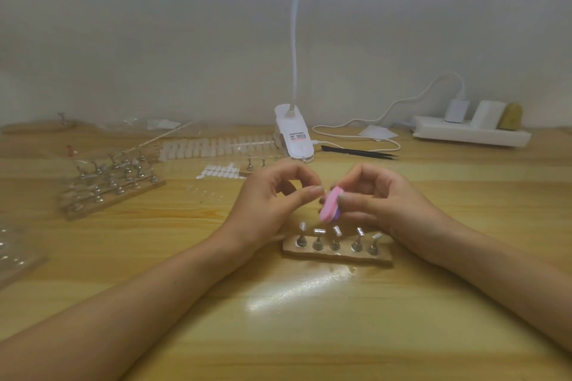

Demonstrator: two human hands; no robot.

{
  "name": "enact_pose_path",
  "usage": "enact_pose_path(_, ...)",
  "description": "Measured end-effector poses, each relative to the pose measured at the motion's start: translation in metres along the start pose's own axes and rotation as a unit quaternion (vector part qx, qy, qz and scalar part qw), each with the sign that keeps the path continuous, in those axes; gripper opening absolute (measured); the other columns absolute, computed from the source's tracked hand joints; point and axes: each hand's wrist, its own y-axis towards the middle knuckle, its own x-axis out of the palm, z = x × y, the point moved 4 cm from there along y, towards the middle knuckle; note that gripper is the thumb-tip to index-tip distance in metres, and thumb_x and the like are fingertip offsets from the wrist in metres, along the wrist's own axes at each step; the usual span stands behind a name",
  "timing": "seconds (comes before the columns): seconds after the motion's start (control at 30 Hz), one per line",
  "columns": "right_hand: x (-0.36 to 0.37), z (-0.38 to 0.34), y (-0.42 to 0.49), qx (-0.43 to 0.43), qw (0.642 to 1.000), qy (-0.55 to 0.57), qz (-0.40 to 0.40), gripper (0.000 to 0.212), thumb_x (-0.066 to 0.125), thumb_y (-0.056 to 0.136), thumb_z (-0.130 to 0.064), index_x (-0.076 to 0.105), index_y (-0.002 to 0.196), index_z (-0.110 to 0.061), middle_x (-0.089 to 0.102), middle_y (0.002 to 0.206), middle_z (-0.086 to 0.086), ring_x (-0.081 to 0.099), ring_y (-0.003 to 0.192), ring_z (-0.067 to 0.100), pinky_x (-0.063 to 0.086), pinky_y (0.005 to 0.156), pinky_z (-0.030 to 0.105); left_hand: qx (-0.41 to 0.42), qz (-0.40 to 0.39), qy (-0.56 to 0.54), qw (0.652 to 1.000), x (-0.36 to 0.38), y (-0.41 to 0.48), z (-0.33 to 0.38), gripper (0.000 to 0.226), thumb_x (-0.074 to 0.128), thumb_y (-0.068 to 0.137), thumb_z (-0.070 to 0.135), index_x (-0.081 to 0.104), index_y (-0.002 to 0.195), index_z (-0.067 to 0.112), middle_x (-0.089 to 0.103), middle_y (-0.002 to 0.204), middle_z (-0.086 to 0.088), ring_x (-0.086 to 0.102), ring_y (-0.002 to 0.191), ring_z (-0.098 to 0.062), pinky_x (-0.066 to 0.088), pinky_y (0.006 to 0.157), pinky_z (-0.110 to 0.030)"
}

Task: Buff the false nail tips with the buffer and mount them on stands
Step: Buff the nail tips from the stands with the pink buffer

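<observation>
My right hand [380, 198] pinches a small pink buffer block [328, 205] with a purple side, held just above the table's middle. My left hand [275, 195] has thumb and fingers curled together next to the buffer's upper end, apparently pinching a clear nail tip, though the tip itself is too small and blurred to see. Directly below both hands lies a wooden base [337, 254] with several metal stands upright on it, their tops bare. A row of clear false nail tips [216, 147] lies farther back.
At the left, a second wooden base [111, 195] crowded with stands sits under clear plastic. Adhesive tabs [218, 172], two loose stands [250, 164], black tweezers [359, 151], a white clip lamp [294, 136] with its cable, and a power strip [470, 133] fill the back.
</observation>
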Motion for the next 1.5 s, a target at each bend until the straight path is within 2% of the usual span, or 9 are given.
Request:
enact_pose_path(0.4,-0.0052,0.0011,0.0012,-0.009,0.999,0.025,0.038,0.022,0.073,0.079,-0.015,0.06,0.095,-0.007,0.075,0.099,0.016,0.074,0.089,0.029,0.061,0.072,0.029,-0.005,-0.014,-0.016,1.0,0.0019,-0.0008,0.0001,0.011,0.073,0.086,0.012,0.07,0.078,0.019,0.067,0.082,0.002,0.054,0.067,0.001,0.042,0.065,-0.014)
enact_pose_path(0.5,0.0003,0.0015,0.0009,-0.004,1.0,0.009,-0.009,0.02,0.074,0.08,-0.014,0.061,0.094,-0.007,0.074,0.102,0.018,0.074,0.092,0.035,0.061,0.076,0.034,-0.018,-0.011,-0.028,0.999,0.0009,-0.001,-0.0014,0.01,0.072,0.087,0.013,0.069,0.078,0.018,0.067,0.081,0.004,0.053,0.066,-0.001,0.041,0.064,-0.015)
enact_pose_path(0.6,-0.0056,0.0018,0.001,-0.013,0.999,0.032,0.041,0.02,0.07,0.082,-0.014,0.059,0.096,-0.006,0.075,0.099,0.014,0.074,0.09,0.029,0.06,0.071,0.028,-0.017,-0.01,-0.021,1.0,0.0016,-0.0012,-0.0014,0.01,0.073,0.086,0.013,0.069,0.077,0.017,0.066,0.08,0.006,0.053,0.064,0.001,0.039,0.062,-0.012)
enact_pose_path(0.7,0.0,0.0028,0.0007,-0.007,1.0,0.007,-0.018,0.02,0.071,0.083,-0.014,0.059,0.096,-0.007,0.073,0.104,0.016,0.074,0.093,0.034,0.061,0.076,0.035,-0.029,-0.006,-0.031,0.999,0.0008,-0.0014,-0.0033,0.01,0.072,0.087,0.015,0.069,0.077,0.017,0.064,0.075,0.013,0.051,0.061,-0.001,0.038,0.058,-0.011)
enact_pose_path(0.87,-0.0053,0.0031,0.0019,-0.014,0.999,0.016,0.028,0.02,0.07,0.082,-0.016,0.06,0.098,-0.007,0.073,0.105,0.019,0.073,0.094,0.032,0.06,0.078,0.031,-0.03,-0.012,-0.034,0.999,0.0019,-0.0016,-0.0033,0.011,0.072,0.087,0.016,0.068,0.077,0.019,0.061,0.067,0.019,0.048,0.055,0.001,0.035,0.053,-0.008)
enact_pose_path(1.17,-0.0009,0.0036,0.0019,-0.009,1.0,0.012,-0.009,0.02,0.07,0.082,-0.012,0.058,0.097,-0.006,0.073,0.104,0.017,0.074,0.095,0.033,0.06,0.08,0.034,-0.033,-0.009,-0.044,0.998,0.0016,-0.0007,-0.0044,0.012,0.072,0.087,0.014,0.069,0.077,0.019,0.063,0.071,0.016,0.051,0.061,0.0,0.039,0.056,-0.011)
enact_pose_path(1.3,-0.0068,0.0029,0.0018,-0.019,0.997,0.048,0.052,0.023,0.067,0.084,-0.013,0.057,0.101,-0.004,0.073,0.104,0.017,0.074,0.094,0.028,0.06,0.074,0.027,-0.025,-0.005,-0.019,0.999,0.0018,-0.0002,-0.004,0.012,0.073,0.087,0.016,0.069,0.077,0.022,0.067,0.082,0.011,0.055,0.07,-0.004,0.044,0.068,-0.016)
enact_pose_path(1.4,0.0004,0.0025,0.0008,-0.023,1.0,0.008,-0.006,0.025,0.069,0.083,-0.014,0.055,0.1,-0.003,0.072,0.107,0.016,0.073,0.096,0.034,0.06,0.079,0.033,-0.026,-0.003,-0.019,0.999,0.0014,-0.0003,-0.0041,0.01,0.073,0.086,0.014,0.069,0.078,0.018,0.067,0.081,0.009,0.055,0.069,-0.003,0.044,0.067,-0.015)
enact_pose_path(1.5,-0.0065,0.0025,0.0012,-0.032,0.997,0.037,0.056,0.024,0.068,0.084,-0.014,0.055,0.101,-0.003,0.073,0.107,0.018,0.072,0.099,0.032,0.06,0.08,0.031,-0.025,-0.003,-0.014,1.0,0.0012,-0.0006,-0.0032,0.012,0.073,0.086,0.017,0.069,0.077,0.023,0.068,0.084,0.007,0.056,0.071,-0.003,0.045,0.069,-0.016)
